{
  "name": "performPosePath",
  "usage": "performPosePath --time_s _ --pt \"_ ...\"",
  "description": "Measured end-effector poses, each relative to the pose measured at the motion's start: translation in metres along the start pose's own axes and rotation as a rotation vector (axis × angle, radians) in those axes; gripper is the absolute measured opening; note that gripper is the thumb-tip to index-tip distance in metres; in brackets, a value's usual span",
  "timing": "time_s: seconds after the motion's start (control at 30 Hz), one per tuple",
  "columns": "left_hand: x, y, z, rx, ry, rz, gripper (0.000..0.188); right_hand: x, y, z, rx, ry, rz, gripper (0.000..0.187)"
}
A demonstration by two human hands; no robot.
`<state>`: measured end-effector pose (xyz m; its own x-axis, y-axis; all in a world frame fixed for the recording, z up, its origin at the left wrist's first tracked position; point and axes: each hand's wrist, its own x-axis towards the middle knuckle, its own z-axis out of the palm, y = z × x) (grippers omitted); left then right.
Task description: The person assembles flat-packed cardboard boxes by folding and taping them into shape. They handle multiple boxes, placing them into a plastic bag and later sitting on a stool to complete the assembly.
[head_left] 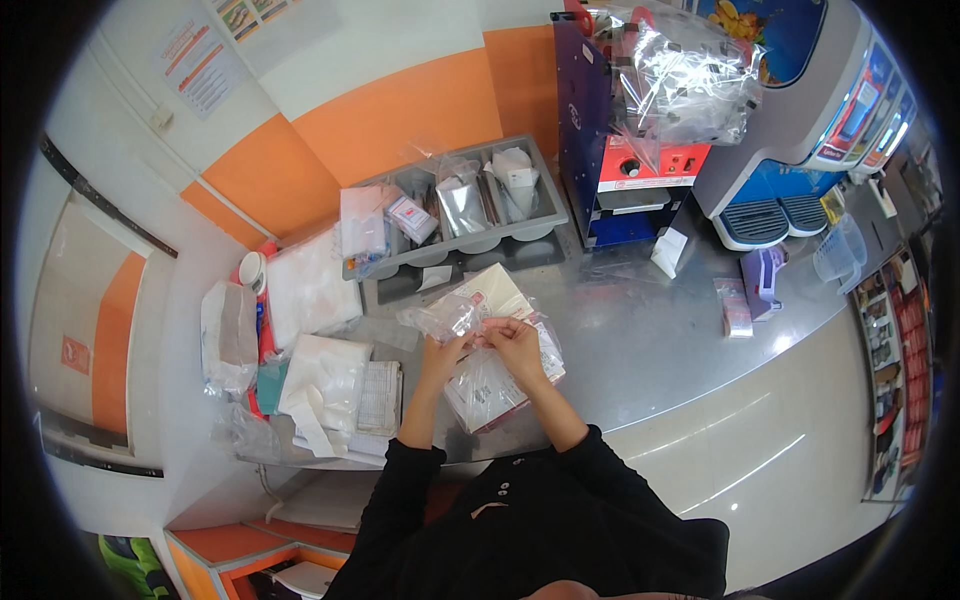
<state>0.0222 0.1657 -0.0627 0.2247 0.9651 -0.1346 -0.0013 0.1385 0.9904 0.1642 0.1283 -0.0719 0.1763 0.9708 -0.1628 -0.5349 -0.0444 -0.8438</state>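
My two hands meet over the steel counter, both closed on a crumpled clear plastic bag (445, 319). My left hand (446, 352) pinches it from the left, and most of the bag spreads out past those fingers. Close beside it, my right hand (514, 347) grips the bag's near edge with fingertips and thumb. Just beneath both hands lies a plastic-wrapped stack of white printed paper packets (490, 388). A cream-coloured packet (497, 291) shows beyond the hands. What sits inside the bag, if anything, I cannot make out.
A grey divided tray (515, 232) with wrapped packets stands at the back. White wrapped stacks (318, 378) line the left side. Right of the tray are a blue-and-red machine (640, 185), a drink dispenser (755, 220), a purple tape dispenser (762, 281) and a clear jug (840, 254).
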Motion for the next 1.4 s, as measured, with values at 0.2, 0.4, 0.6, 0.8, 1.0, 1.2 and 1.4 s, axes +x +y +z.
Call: performPosePath --time_s 0.2,0.4,0.6,0.8,1.0,1.2,1.4 --pt "0.014 -0.037 -0.022 0.240 -0.066 0.213 0.028 0.002 -0.003 -0.005 0.048 -0.015 0.009 0.016" --pt "0.040 -0.085 -0.063 0.340 -0.313 0.314 0.030 0.002 -0.002 -0.002 0.032 -0.017 0.023 0.015" --pt "0.027 -0.048 -0.046 0.547 -0.247 0.347 0.034 0.002 -0.007 -0.004 -0.093 -0.014 0.044 0.014" --pt "0.002 -0.009 -0.005 0.451 0.013 0.264 0.034 0.009 -0.004 -0.012 -0.132 0.008 0.039 0.012" --pt "0.020 -0.062 -0.038 0.231 -0.047 0.112 0.032 0.003 -0.008 -0.005 -0.200 -0.073 -0.116 0.012" --pt "0.011 -0.023 -0.016 0.174 0.009 -0.029 0.027 0.004 -0.005 -0.012 -0.240 -0.075 -0.113 0.013" --pt "0.003 0.002 -0.010 0.207 0.033 -0.126 0.028 0.015 -0.028 -0.014 -0.337 -0.239 0.022 0.012"
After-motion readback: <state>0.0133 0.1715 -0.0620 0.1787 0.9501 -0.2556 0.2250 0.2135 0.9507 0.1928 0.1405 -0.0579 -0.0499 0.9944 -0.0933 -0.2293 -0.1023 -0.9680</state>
